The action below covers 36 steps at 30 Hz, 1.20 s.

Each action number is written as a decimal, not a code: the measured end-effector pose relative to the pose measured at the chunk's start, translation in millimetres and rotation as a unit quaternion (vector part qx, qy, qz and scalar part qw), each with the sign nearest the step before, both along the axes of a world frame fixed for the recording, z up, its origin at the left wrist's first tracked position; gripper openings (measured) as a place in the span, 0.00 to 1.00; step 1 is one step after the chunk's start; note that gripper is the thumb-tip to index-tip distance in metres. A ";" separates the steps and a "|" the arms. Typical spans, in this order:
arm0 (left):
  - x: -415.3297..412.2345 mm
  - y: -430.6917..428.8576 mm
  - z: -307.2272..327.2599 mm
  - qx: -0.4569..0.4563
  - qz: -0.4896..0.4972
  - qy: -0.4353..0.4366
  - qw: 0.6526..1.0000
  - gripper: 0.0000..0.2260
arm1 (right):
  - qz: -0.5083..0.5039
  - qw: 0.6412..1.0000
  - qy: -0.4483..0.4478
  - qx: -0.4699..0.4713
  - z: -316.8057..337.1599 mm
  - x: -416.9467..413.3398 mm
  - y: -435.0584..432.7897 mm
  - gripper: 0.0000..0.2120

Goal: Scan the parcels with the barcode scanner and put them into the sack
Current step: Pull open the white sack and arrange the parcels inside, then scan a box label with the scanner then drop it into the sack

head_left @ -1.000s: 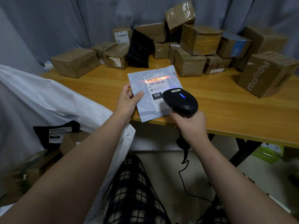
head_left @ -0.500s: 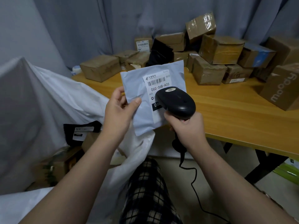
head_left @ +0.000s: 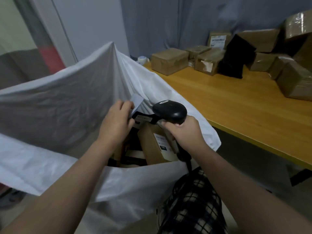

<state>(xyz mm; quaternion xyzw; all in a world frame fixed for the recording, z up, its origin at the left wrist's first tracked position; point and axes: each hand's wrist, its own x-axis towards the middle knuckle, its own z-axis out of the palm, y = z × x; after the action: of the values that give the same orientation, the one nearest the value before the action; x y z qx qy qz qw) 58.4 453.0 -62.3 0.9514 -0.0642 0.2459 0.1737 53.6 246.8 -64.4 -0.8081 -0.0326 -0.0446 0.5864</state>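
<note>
Grey curtain (head_left: pixel 168 22) fills the upper middle and upper right of the frame, with a pale wall to its left. Below it, a white sack (head_left: pixel 59 98) takes up the left and centre, its far rim pulled up into a peak and its near rim sagging across the lower middle, so the mouth gapes toward the camera. On the right, a yellow wooden counter (head_left: pixel 244 115) runs from mid-frame to the right edge, touching the sack's right side. Brown taped boxes (head_left: pixel 169 60) crowd the counter's far end in the upper right, with a black pouch (head_left: pixel 236 59) standing among them. Checked trousers (head_left: pixel 190 208) show at the bottom centre, just beside the sack. Both forearms reach up from the bottom edge. Inside the sack, at the centre, a brown box (head_left: pixel 157 144) with a white label leans on end, and a black bag (head_left: pixel 143 118) with a label lies just above it. At the centre, the left hand (head_left: pixel 116 122) pinches the lower edge of a grey parcel (head_left: pixel 137 102), fingers curled over it, holding it over the sack's mouth against the far wall. Just to its right, the right hand (head_left: pixel 184 132) is wrapped round the handle of a black scanner (head_left: pixel 170 110), whose head points toward the upper left, over the sack's opening.
</note>
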 end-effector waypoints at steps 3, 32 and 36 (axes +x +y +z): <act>15.8 -1.1 -27.9 0.061 0.010 0.095 0.994 0.13 | -0.014 0.999 0.021 0.020 -6.0 7.2 2.7 0.16; 379.7 -100.1 53.5 0.157 -0.001 0.231 0.960 0.35 | -0.103 0.934 0.164 0.299 45.4 224.5 -82.5 0.08; 363.3 -105.1 49.5 0.156 -0.019 0.189 0.969 0.31 | -0.111 0.929 0.164 0.313 42.8 220.9 -90.3 0.08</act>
<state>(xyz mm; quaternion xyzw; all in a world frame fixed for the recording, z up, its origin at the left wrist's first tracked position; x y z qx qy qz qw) 421.8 347.9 -12.8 0.9946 -0.0862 0.0454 0.0369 274.5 156.6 -21.6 -0.5784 0.1695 0.0164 0.7978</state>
